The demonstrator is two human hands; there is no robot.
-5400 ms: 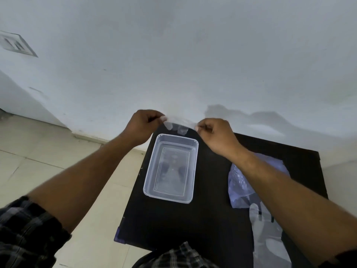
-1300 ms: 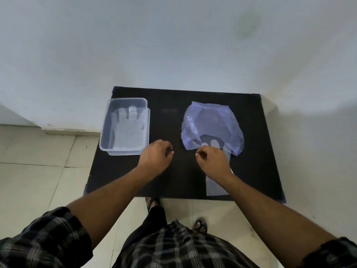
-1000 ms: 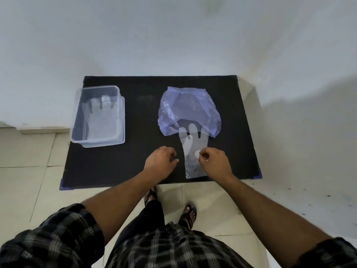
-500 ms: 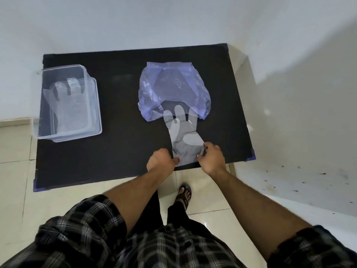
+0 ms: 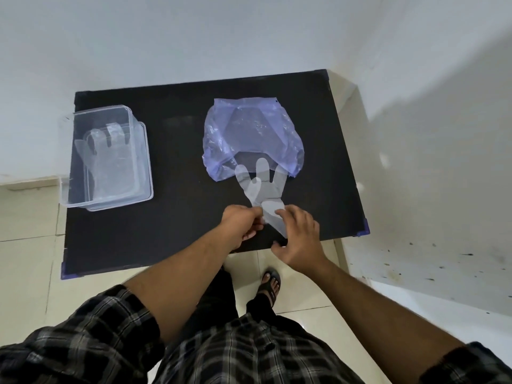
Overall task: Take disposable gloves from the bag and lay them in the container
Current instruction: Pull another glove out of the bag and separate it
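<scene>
A thin clear disposable glove (image 5: 259, 187) lies flat on the black table (image 5: 177, 217), its fingertips still at the mouth of the crumpled purple bag (image 5: 249, 131). My left hand (image 5: 242, 224) pinches the glove's cuff edge near the table's front. My right hand (image 5: 300, 236) is beside the cuff with fingers spread, and I cannot tell whether it touches the glove. A clear plastic container (image 5: 108, 159) stands at the table's left with a glove (image 5: 109, 153) lying flat inside it.
White walls enclose the table behind and on the right. Pale floor tiles run along the left and under me. My sandalled foot (image 5: 270, 284) stands just below the table's front edge.
Both hands came from the container to the bag and drew a glove out toward the front edge. My right hand has now let go of the cuff and spread its fingers.
</scene>
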